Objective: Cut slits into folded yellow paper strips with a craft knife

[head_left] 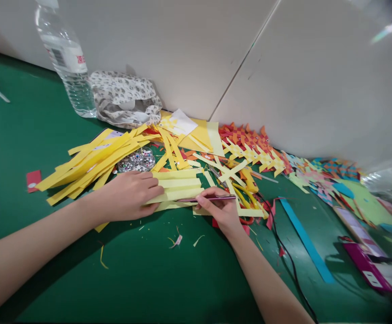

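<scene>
Pale yellow paper [182,194], showing as several strips side by side, lies on the green tabletop [182,279] between the two hands, its long axis running left to right. The left hand [133,195] covers the left end, fingers curled over it; whether they pinch the paper or only press it down, I cannot tell. At the right end the right hand [221,213] pinches a slim purple tool [218,198] between thumb and fingers, and the tool points left, roughly parallel to the strips — over the near part of the paper rather than the far. The hands are apart, but both are at the paper, so neither is clearly nearer. Deeper yellow strips [94,162] fan out on the far left, beyond the left hand; loose pale strips [232,171] cross one another on the far side of the right hand.
</scene>
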`<state>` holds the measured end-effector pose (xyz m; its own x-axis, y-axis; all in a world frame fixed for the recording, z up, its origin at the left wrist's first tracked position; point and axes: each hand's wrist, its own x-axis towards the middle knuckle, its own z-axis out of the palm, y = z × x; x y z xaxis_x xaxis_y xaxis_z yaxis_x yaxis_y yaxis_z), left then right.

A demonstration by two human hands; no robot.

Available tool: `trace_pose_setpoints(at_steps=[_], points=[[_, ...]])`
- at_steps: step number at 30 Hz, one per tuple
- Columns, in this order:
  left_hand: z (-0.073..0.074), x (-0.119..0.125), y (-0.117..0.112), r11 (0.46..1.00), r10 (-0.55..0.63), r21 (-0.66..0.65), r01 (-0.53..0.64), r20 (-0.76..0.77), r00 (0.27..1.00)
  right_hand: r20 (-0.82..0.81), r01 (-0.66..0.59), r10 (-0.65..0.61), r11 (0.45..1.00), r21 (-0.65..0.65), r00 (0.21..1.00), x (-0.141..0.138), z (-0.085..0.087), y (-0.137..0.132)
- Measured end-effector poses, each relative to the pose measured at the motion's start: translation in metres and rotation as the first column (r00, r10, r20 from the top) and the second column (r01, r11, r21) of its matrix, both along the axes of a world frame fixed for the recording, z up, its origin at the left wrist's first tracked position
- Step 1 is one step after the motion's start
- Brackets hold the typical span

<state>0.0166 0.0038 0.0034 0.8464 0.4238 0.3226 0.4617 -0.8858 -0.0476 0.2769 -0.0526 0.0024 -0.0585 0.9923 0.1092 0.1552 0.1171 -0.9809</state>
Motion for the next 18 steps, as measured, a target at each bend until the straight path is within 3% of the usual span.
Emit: trace_pose_setpoints(at_steps=[13, 18], points=[[-0.0002, -0.0009, -0.0007, 1.000, 0.007, -0.023, -0.007, -0.006, 1.000, -0.025, 0.047, -0.048, 0.998, -0.043, 0.999, 0.0011, 0.0020, 0.0023], [-0.0010, -0.0015, -0.0005, 1.000, 0.005, -0.016, -0.005, -0.002, 1.000, -0.063, 0.105, -0.105, 0.994, -0.002, 0.992, 0.0048, -0.0018, 0.0045]])
